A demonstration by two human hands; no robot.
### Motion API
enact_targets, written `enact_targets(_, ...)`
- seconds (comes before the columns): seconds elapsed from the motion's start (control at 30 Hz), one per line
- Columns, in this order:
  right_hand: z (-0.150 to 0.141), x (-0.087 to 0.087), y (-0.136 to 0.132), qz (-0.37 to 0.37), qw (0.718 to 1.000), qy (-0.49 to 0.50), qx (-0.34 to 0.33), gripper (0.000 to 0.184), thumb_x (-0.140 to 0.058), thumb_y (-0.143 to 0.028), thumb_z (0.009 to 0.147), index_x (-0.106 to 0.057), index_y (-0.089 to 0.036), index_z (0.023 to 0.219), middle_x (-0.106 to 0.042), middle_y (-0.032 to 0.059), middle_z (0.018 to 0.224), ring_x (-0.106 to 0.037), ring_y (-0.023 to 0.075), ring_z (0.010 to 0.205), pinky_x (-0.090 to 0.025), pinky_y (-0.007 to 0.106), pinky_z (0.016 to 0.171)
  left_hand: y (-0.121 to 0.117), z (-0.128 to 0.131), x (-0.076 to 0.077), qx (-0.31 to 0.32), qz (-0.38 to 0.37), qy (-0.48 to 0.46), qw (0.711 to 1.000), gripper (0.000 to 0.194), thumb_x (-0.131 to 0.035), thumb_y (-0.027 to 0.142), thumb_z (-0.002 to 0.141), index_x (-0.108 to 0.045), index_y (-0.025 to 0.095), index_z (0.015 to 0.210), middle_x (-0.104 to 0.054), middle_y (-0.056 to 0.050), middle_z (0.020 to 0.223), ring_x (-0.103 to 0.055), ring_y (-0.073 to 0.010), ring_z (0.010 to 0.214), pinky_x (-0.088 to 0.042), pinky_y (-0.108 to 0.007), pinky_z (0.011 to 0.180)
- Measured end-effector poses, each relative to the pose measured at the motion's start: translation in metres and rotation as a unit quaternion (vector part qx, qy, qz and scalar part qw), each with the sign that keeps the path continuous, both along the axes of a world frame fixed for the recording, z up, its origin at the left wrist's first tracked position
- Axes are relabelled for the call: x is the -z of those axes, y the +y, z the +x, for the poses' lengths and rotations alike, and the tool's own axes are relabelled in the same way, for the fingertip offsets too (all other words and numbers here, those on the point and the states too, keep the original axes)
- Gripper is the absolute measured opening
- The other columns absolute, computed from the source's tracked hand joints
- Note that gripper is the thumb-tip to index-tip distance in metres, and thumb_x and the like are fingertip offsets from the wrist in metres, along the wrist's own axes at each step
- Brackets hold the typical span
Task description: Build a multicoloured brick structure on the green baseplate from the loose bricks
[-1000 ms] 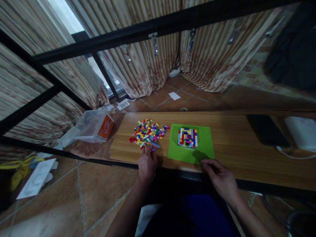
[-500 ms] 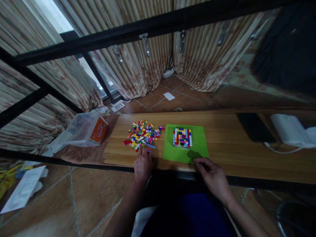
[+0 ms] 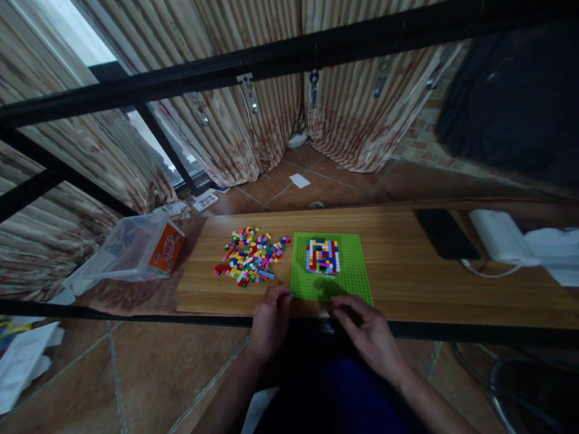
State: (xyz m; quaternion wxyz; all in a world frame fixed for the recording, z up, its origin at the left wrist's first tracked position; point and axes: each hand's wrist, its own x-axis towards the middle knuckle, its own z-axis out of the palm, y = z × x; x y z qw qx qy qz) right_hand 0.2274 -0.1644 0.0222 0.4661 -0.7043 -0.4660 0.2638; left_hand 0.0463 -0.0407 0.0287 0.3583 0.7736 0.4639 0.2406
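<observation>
A green studded baseplate lies on the wooden board, bearing a low block of multicoloured toy bricks. To its left is a loose pile of small toy bricks. My left hand is closed in a pinch just off the baseplate's lower left corner. A small purplish toy brick shows at its fingertips. My right hand is over the plate's front edge, thumb and forefinger pressed together. Whatever it may hold is too small to see. Its shadow falls below the brick block.
A clear plastic box with an orange label lies left of the wooden board. On the right are a black phone and a white device with a cable. A black metal rail crosses beyond the board.
My left hand has left the brick pile and come right and nearer me, a small toy brick at its fingertips. The view has shifted slightly; my right hand stays by the plate's front edge.
</observation>
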Motion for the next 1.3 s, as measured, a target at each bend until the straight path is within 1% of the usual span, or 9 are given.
enact_targets(0.1,-0.011,-0.007,0.001,0.026,0.997,-0.007,-0.074,0.026,-0.058,-0.032,0.089,-0.068,-0.029,0.113,-0.071,0.004,0.105,-0.067,0.02,0.096,-0.054,0.033,0.084,-0.017,0.016,-0.008,0.073,-0.174,-0.093,0.978,0.013,-0.055,0.028,0.087,-0.065,0.02,0.088,-0.068,-0.001,0.085,-0.062,-0.015,0.081,-0.049,-0.026,0.077)
enact_targets(0.2,-0.015,-0.013,0.001,0.044,0.995,-0.005,-0.087,0.023,-0.055,-0.031,0.092,-0.07,-0.031,0.11,-0.072,0.0034,0.103,-0.067,0.0194,0.095,-0.054,0.033,0.085,-0.026,0.026,-0.014,0.087,-0.298,-0.154,0.938,0.015,-0.061,0.031,0.082,-0.066,0.017,0.083,-0.063,0.001,0.072,-0.056,-0.0121,0.067,-0.045,-0.023,0.066)
enact_targets(0.33,-0.012,-0.016,-0.001,0.031,0.996,-0.007,-0.079,0.021,-0.052,-0.034,0.094,-0.071,-0.03,0.103,-0.071,0.0029,0.094,-0.067,0.0191,0.088,-0.053,0.032,0.079,-0.028,0.032,-0.017,0.08,-0.371,-0.181,0.908,0.016,-0.065,0.032,0.077,-0.063,0.015,0.076,-0.05,0.005,0.057,-0.041,-0.0073,0.053,-0.034,-0.021,0.055)
enact_targets(0.43,-0.007,-0.015,-0.003,0.013,0.997,-0.009,-0.076,0.02,-0.052,-0.037,0.094,-0.071,-0.028,0.098,-0.07,0.0033,0.091,-0.066,0.0195,0.087,-0.052,0.032,0.078,-0.029,0.037,-0.014,0.072,-0.39,-0.184,0.899,0.019,-0.065,0.033,0.076,-0.061,0.015,0.076,-0.049,0.006,0.056,-0.04,-0.0071,0.051,-0.032,-0.021,0.053)
enact_targets(0.53,0.003,-0.01,0.002,0.011,0.999,-0.021,-0.037,0.02,-0.053,-0.039,0.093,-0.069,-0.027,0.092,-0.068,0.0041,0.095,-0.064,0.0201,0.092,-0.051,0.034,0.082,-0.028,0.042,-0.008,0.055,-0.357,-0.184,0.914,0.02,-0.063,0.034,0.077,-0.062,0.015,0.084,-0.054,0.004,0.063,-0.045,-0.0088,0.056,-0.036,-0.021,0.055)
enact_targets(0.7,0.025,-0.004,0.028,0.064,0.992,-0.07,0.087,0.02,-0.059,-0.044,0.088,-0.071,-0.027,0.09,-0.062,0.0063,0.11,-0.06,0.023,0.103,-0.049,0.041,0.091,-0.021,0.043,-0.005,0.035,-0.194,-0.114,0.974,0.023,-0.057,0.029,0.083,-0.062,0.018,0.103,-0.06,0.001,0.077,-0.049,-0.0102,0.061,-0.039,-0.022,0.058)
enact_targets(0.83,0.034,-0.003,0.049,0.097,0.984,-0.105,0.103,0.021,-0.06,-0.044,0.087,-0.072,-0.027,0.088,-0.061,0.0069,0.112,-0.059,0.0237,0.106,-0.048,0.043,0.094,-0.017,0.045,-0.009,0.05,-0.096,-0.052,0.993,0.033,-0.055,0.022,0.083,-0.06,0.021,0.116,-0.064,-0.003,0.098,-0.055,-0.011,0.068,-0.046,-0.024,0.065)
enact_targets(1.1,0.036,0.006,0.062,0.097,0.984,-0.115,0.097,0.019,-0.06,-0.04,0.087,-0.073,-0.027,0.085,-0.059,0.0077,0.118,-0.056,0.0245,0.113,-0.047,0.043,0.098,-0.022,0.065,-0.01,0.116,-0.089,-0.004,0.989,0.056,-0.052,0.022,0.086,-0.043,0.022,0.141,-0.067,-0.005,0.107,-0.062,-0.0147,0.075,-0.051,-0.03,0.077)
enact_targets(1.3,0.036,0.013,0.064,0.086,0.987,-0.027,0.136,0.018,-0.065,-0.041,0.081,-0.072,-0.025,0.082,-0.06,0.0081,0.116,-0.058,0.0238,0.112,-0.046,0.042,0.098,-0.022,0.076,-0.004,0.141,-0.106,0.02,0.984,0.061,-0.051,0.026,0.088,-0.035,0.017,0.146,-0.07,-0.007,0.106,-0.065,-0.0202,0.085,-0.05,-0.038,0.086)
